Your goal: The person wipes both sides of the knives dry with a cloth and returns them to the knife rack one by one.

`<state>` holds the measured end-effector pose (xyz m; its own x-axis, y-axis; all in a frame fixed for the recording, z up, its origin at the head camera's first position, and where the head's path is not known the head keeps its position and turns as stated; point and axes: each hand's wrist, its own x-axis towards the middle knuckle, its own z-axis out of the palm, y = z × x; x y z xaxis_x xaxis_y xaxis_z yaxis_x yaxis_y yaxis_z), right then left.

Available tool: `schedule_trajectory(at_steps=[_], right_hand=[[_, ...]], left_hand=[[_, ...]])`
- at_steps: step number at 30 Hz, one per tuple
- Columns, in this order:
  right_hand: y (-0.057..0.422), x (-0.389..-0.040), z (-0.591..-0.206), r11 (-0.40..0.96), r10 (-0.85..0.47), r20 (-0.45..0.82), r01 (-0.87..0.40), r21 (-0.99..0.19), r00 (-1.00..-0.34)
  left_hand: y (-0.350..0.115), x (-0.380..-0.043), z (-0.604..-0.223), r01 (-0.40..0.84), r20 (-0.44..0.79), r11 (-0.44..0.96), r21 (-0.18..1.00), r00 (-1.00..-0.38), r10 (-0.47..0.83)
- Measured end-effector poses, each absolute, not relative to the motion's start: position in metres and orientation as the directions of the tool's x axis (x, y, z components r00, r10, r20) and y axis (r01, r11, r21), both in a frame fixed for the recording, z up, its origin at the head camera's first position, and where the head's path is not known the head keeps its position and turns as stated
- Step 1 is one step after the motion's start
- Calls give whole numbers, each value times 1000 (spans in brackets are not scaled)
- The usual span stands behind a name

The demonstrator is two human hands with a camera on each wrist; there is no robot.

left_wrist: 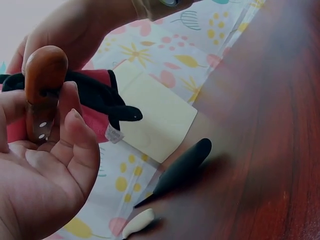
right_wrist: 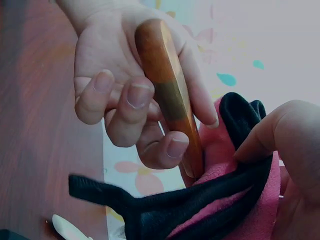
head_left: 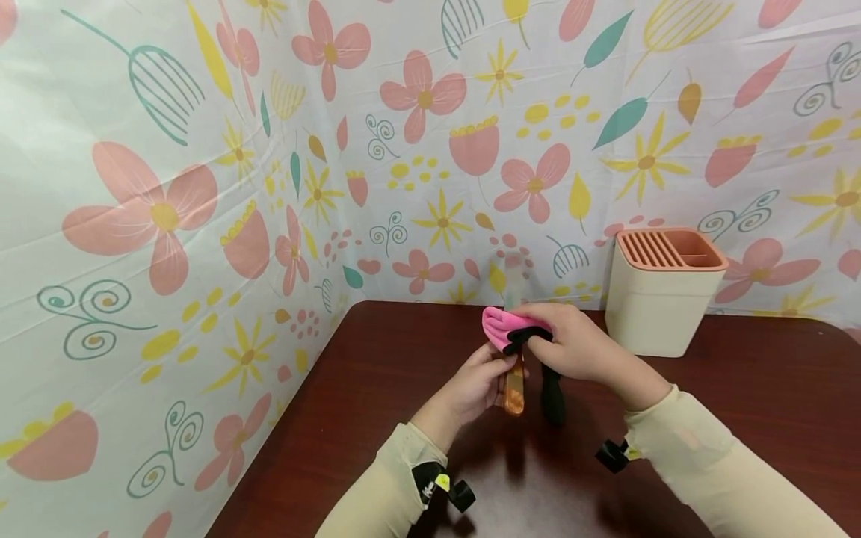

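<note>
Your left grip [head_left: 469, 390] holds the wooden handle [head_left: 514, 393] above the tabletop [head_left: 397, 351]; your right grip [head_left: 573, 342] pinches the pink cloth [head_left: 499, 326] that hides its far end. If that end is sharp, squeezing hard could cut through the folds; a slack left hold could let the handle twist. Beyond, the cream holder [head_left: 651, 310] stands upright, its contents too hidden to tell.
</note>
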<state>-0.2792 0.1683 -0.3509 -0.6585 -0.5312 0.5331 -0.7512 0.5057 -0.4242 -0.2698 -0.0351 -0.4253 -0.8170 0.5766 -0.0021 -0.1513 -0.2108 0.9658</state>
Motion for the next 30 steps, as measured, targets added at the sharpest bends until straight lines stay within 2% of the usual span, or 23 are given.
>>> schedule_trajectory(at_steps=[12, 17, 23, 30], right_hand=[[166, -273, -352, 501, -433, 650, -767, -402, -624], [160, -263, -355, 521, -454, 679, -790, -323, -577], [155, -259, -367, 515, -454, 703, -805, -294, -547], [155, -252, -372, 521, -448, 701, -800, -299, -554]], left_hand=[[-39, -272, -420, -199, 6, -287, 937, -813, 582], [-39, -273, -421, -209, 6, -307, 928, -818, 576], [-38, -271, -421, -211, 13, -316, 925, -814, 581], [-38, -272, -424, -225, 17, -343, 912, -815, 579]])
